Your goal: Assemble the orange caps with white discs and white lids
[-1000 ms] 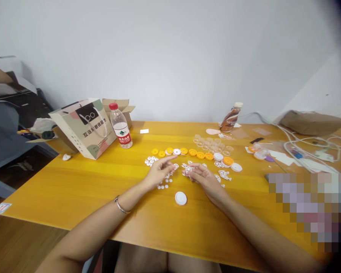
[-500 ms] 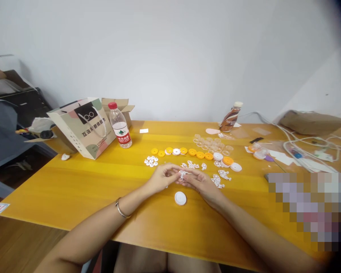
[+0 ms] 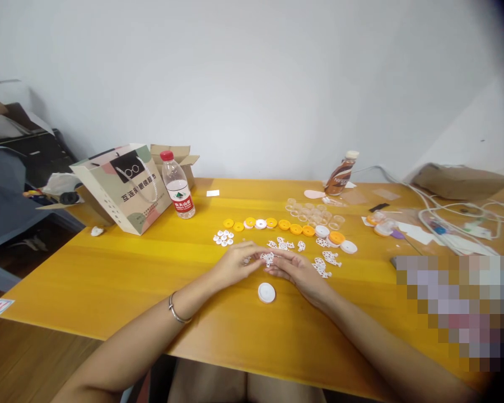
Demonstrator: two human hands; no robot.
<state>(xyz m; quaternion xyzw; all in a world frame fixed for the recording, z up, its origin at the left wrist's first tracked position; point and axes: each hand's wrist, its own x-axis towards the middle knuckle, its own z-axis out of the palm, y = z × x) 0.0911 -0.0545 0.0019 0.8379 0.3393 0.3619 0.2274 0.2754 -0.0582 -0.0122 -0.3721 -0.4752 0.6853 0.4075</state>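
Between my fingertips is a small white openwork plastic piece [image 3: 268, 258]. My left hand [image 3: 240, 263] pinches it from the left, and my right hand [image 3: 294, 270] grips it from the right. Fingers cover part of its edges. Just below on the table lies a round white disc with a raised rim [image 3: 266, 293]. Similar white openwork pieces [image 3: 320, 267] lie to the right of my right hand, and more of these pieces [image 3: 282, 244] are just behind my fingers. Small white round parts [image 3: 223, 238] are grouped beyond my left hand.
A row of orange and white discs [image 3: 296, 229] crosses the table, with clear plastic cups [image 3: 315, 212] behind. At the left stand a paper bag [image 3: 130, 190] and a water bottle [image 3: 177, 187]. A brown drink bottle [image 3: 342, 174] and white cables [image 3: 437, 210] are at the right.
The white openwork piece has turned a little between my fingers and now shows more of its face. My left thumb has shifted slightly; the things on the table have not moved.
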